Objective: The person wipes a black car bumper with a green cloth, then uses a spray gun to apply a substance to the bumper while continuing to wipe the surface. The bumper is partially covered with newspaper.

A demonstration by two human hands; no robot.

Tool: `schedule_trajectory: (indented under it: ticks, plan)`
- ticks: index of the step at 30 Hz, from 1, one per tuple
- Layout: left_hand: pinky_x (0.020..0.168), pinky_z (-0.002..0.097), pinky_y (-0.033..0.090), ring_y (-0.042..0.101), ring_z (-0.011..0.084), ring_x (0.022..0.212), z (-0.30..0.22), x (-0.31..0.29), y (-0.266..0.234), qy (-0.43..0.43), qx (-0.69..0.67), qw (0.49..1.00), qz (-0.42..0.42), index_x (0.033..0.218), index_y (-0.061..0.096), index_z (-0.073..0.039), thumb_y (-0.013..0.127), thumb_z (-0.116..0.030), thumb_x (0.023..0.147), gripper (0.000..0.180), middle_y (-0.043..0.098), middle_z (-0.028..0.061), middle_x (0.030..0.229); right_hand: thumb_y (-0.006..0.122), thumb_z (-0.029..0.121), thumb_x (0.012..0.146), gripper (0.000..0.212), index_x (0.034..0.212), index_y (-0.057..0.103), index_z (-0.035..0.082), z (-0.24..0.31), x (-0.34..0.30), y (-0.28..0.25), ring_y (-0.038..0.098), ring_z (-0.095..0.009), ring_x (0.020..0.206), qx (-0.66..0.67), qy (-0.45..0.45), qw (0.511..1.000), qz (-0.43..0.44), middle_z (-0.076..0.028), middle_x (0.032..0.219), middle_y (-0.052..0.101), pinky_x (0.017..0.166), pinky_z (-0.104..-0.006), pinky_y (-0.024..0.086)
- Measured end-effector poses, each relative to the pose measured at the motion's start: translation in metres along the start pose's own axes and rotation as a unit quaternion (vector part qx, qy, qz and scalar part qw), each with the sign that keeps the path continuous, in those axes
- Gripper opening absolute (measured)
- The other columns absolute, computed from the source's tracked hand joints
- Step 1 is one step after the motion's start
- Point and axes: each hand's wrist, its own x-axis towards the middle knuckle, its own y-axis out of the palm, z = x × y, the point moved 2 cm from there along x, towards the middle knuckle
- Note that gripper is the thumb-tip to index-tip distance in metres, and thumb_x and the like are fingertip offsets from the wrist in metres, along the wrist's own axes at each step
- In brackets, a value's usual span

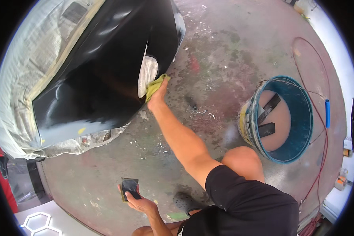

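My right hand point(158, 98) reaches up and forward, its fingers closed round a yellow-green cloth point(156, 84). The cloth is pressed to the edge of a black car body panel point(102, 74), beside an opening covered with pale masking point(147, 72). A grey patch point(67, 131) with small yellowish spots runs along the panel's near edge. Lower down, apart from the panel, my left hand point(141, 202) grips a folded piece of dark sandpaper point(130, 188) between thumb and fingers.
Masking film point(25, 78) wraps the car around the panel. On the right a blue bucket point(303, 118) holds cloudy pinkish water point(281, 133) with two dark blocks in it. A red hose point(324, 157) trails along the stained floor point(216, 51) near the right wall.
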Motion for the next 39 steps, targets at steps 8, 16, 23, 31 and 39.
schedule_trajectory:
  ticks: [8, 16, 23, 31, 39]
  plan:
    - [0.106, 0.0452, 0.058, 0.065, 0.0306, 0.131, 0.002, -0.002, 0.049, -0.009, 0.078, 0.985, 0.155, 0.168, 0.048, 0.003, 0.05, -0.035, 0.117, 0.064, 0.06, 0.0216, 0.155, 0.046, 0.08, 0.108, 0.085, 0.166, 0.05, 0.018, -0.046, -0.026, -0.052, 0.059, -0.028, 0.139, -0.002, 0.068, 0.998, -0.009, -0.007, 0.159, 0.06, 0.113, -0.0453, 0.05]
    - [0.109, 0.0446, 0.058, 0.065, 0.0306, 0.132, -0.045, 0.016, 0.062, 0.056, 0.096, 0.957, 0.269, 0.167, 0.043, 0.011, 0.048, -0.036, 0.117, 0.068, 0.06, 0.0238, 0.155, 0.044, 0.079, 0.11, 0.093, 0.169, 0.04, 0.007, 0.009, 0.025, -0.016, 0.051, -0.028, 0.149, 0.039, -0.029, 0.999, 0.025, -0.013, 0.164, 0.051, 0.126, -0.0425, 0.039]
    - [0.111, 0.0466, 0.053, 0.062, 0.0333, 0.134, -0.037, 0.013, 0.085, 0.011, -0.021, 0.979, 0.201, 0.167, 0.042, 0.012, 0.048, -0.036, 0.115, 0.071, 0.056, 0.0262, 0.158, 0.03, 0.08, 0.113, 0.102, 0.18, 0.014, 0.004, -0.094, -0.08, -0.047, 0.034, -0.029, 0.163, -0.024, 0.084, 0.994, 0.059, -0.017, 0.182, 0.027, 0.136, -0.0412, 0.024]
    - [0.107, 0.0456, 0.058, 0.064, 0.0291, 0.134, -0.072, 0.028, 0.072, 0.029, -0.183, 0.975, 0.121, 0.169, 0.044, 0.004, 0.047, -0.035, 0.116, 0.065, 0.06, 0.0191, 0.155, 0.021, 0.069, 0.118, 0.103, 0.174, -0.004, -0.013, -0.071, -0.217, 0.019, -0.014, -0.054, 0.17, -0.473, -0.254, 0.81, 0.237, -0.037, 0.183, -0.011, 0.139, -0.0602, -0.003]
    - [0.103, 0.0439, 0.063, 0.068, 0.0274, 0.132, -0.116, 0.042, -0.005, 0.042, -0.278, 0.958, 0.06, 0.168, 0.045, 0.002, 0.047, -0.034, 0.116, 0.063, 0.063, 0.018, 0.153, 0.021, 0.055, 0.12, 0.084, 0.177, 0.016, -0.007, 0.055, -0.197, 0.151, -0.002, -0.059, 0.169, -0.461, -0.508, 0.688, 0.237, -0.039, 0.182, 0.008, 0.137, -0.0648, -0.003]
